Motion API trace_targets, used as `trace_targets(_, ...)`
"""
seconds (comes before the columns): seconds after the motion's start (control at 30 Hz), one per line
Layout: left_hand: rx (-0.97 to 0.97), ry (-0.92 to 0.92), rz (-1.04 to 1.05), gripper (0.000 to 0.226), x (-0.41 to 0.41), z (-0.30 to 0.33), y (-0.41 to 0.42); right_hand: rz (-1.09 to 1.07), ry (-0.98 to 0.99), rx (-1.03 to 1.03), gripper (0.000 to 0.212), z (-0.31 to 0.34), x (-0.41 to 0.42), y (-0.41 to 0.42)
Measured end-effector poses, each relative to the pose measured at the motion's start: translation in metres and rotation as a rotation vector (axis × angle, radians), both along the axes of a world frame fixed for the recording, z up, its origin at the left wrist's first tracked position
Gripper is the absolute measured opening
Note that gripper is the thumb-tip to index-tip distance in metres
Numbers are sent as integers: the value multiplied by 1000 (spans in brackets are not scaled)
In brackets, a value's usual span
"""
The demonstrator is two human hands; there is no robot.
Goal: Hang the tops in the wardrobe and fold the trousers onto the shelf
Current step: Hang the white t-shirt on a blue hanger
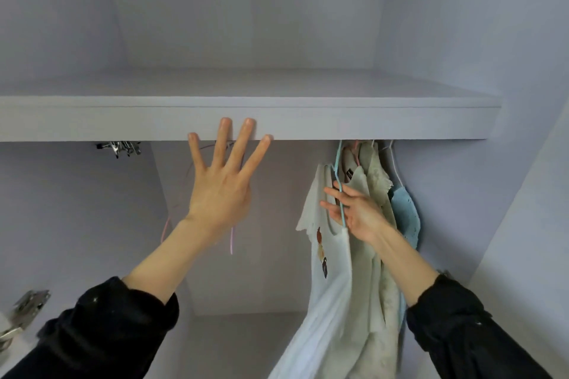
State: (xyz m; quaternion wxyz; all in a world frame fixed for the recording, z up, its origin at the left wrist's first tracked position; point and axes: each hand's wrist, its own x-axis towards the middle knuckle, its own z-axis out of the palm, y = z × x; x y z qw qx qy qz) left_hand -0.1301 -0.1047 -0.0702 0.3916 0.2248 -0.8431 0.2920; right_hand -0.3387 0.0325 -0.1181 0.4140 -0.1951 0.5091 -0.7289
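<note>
Lilac shelf [308,120]; left hand [220,191] perhaps touches its edge.

Shelf [277,123] was smooth matt laminate, pale lilac-grey. Hinge [118,148] under it was shiny bare metal. My sleeves [117,326] were matt black cloth. White top [331,286] was soft thin cloth with printed figures; cream top [374,194] looked lacy, rough-edged; blue top [406,215] textured cloth. Blue hanger [340,194] and pink hanger [231,240] were thin, smooth-coated wire.
</note>
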Motion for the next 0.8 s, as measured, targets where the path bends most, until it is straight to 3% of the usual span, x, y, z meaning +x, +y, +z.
trace_targets(0.4, -23, 21, -25, 100, -3, -3, -3, -147, -39, -73, 36, 27, -62, -48)
trace_targets(0.57, -34, 28, -26, 99, -4, -5, -5, -216, -8, 70, 43, 18, -76, -65)
trace_targets(0.8, -8, 19, -18, 100, -3, -6, -5, -527, 111, 216, 49, 1, -95, -57)
